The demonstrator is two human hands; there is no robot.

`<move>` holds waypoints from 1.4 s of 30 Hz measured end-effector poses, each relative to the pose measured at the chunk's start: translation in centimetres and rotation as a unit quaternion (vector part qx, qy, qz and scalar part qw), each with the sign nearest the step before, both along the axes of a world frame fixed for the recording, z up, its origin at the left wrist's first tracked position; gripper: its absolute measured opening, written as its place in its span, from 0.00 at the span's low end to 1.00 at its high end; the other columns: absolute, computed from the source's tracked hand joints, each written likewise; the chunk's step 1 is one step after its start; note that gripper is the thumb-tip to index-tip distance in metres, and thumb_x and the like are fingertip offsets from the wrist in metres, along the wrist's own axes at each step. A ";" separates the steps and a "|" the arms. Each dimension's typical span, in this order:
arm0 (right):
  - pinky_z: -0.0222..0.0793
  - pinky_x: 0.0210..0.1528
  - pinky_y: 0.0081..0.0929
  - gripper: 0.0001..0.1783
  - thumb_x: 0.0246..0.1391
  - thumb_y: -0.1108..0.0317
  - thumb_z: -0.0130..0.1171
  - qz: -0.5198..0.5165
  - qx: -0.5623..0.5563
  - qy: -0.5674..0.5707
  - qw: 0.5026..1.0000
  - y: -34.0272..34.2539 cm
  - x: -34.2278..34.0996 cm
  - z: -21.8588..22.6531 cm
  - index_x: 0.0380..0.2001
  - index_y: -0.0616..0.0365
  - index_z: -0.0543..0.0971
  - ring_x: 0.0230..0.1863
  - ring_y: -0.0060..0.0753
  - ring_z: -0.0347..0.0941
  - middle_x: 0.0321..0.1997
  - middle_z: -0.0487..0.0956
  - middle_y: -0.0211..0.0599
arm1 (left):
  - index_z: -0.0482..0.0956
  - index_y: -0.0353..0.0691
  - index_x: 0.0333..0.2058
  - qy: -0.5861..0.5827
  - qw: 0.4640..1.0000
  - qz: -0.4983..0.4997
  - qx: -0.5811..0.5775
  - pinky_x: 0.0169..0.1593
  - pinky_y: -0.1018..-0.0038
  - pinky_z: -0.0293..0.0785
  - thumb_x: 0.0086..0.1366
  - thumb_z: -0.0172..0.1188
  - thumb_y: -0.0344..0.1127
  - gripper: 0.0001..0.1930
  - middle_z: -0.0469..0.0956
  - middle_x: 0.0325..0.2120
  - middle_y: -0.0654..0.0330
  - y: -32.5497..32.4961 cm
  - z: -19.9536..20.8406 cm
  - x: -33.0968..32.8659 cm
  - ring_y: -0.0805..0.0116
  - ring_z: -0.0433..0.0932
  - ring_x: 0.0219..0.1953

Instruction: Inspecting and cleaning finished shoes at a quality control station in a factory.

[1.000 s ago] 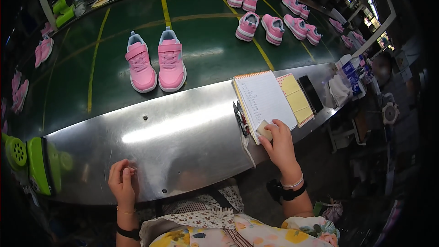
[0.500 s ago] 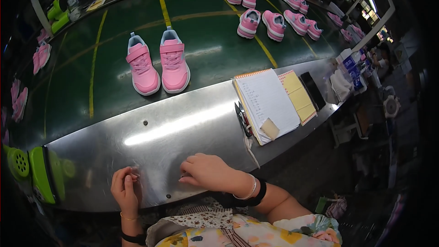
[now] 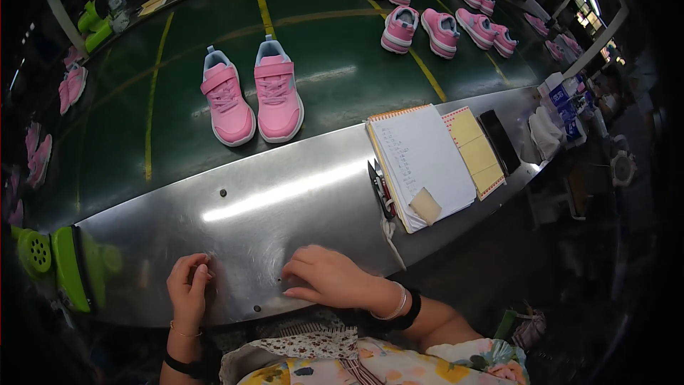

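Note:
My left hand point(image 3: 189, 291) hovers over or rests on the metal ledge, its fingers loosely curled in toward the thumb; I see nothing in it. To its right, my right hand point(image 3: 326, 276) is palm down over the same ledge, with the thumb apart from the bent fingers and nothing visible between them. Beyond both hands, a pair of pink shoes stands on the green belt, toes toward me: a left-hand shoe point(image 3: 229, 103) and a right-hand shoe point(image 3: 278, 96). Each has a strap and a pale blue lining. Neither hand touches them.
The metal ledge point(image 3: 235, 239) borders the green belt point(image 3: 192, 36). Right of my hands lie a notebook point(image 3: 427, 150), thread snips point(image 3: 381, 189), a yellow pad point(image 3: 476, 153) and a dark phone-like slab point(image 3: 500, 141). A green device point(image 3: 68, 267) stands left. Several more pink shoes point(image 3: 399, 28) stand farther off.
The view has shifted slightly, moving most things a little rightward. My right thumb now stands farther from its fingers. Across the belt, another person's hand has moved at the pink shoes.

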State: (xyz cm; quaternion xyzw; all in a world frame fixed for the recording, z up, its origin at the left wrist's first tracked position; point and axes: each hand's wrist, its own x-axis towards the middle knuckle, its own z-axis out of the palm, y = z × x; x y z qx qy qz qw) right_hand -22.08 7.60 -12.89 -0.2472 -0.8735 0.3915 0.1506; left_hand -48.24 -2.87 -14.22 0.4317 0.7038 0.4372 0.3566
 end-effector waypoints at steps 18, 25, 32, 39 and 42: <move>0.66 0.31 0.29 0.06 0.45 0.72 0.63 -0.206 0.001 0.178 0.962 1.1 5.2 0.3 0.24 0.60 0.76 0.28 0.37 0.71 0.25 0.74 0.36 | 0.60 0.48 0.60 0.611 0.788 -0.033 0.067 0.60 0.44 0.49 0.55 0.53 0.63 0.38 0.62 0.56 0.44 30.9 4.0 0.2 0.48 0.59 0.60; 0.67 0.31 0.28 0.06 0.45 0.71 0.63 -0.206 0.009 0.154 0.966 0.8 5.1 0.5 0.24 0.59 0.76 0.28 0.36 0.72 0.26 0.75 0.35 | 0.53 0.56 0.63 0.470 0.852 -0.147 -0.178 0.59 0.37 0.43 0.45 0.41 0.81 0.51 0.76 0.43 0.45 35.6 8.2 6.1 0.50 0.67 0.56; 0.69 0.31 0.28 0.06 0.44 0.71 0.64 -0.205 0.015 0.133 0.969 1.1 5.0 0.8 0.24 0.59 0.77 0.30 0.37 0.74 0.26 0.76 0.36 | 0.67 0.55 0.54 0.512 0.825 -0.179 -0.159 0.54 0.38 0.51 0.41 0.60 0.68 0.41 0.71 0.49 0.47 36.8 7.6 8.4 0.46 0.66 0.56; 0.66 0.30 0.30 0.06 0.47 0.70 0.62 -0.223 0.039 0.157 0.961 0.8 4.3 0.4 0.24 0.59 0.76 0.26 0.37 0.71 0.24 0.74 0.35 | 0.73 0.44 0.45 0.364 0.901 -0.182 -0.150 0.54 0.52 0.58 0.35 0.66 0.55 0.35 0.73 0.45 0.53 33.2 8.4 0.5 0.54 0.67 0.54; 0.66 0.30 0.30 0.06 0.48 0.69 0.61 -0.224 0.028 0.147 0.963 0.5 4.5 0.1 0.23 0.58 0.76 0.27 0.38 0.71 0.23 0.74 0.35 | 0.73 0.41 0.37 0.526 0.794 -0.301 -0.046 0.60 0.51 0.52 0.31 0.69 0.44 0.29 0.72 0.39 0.56 27.0 11.5 -1.3 0.53 0.65 0.54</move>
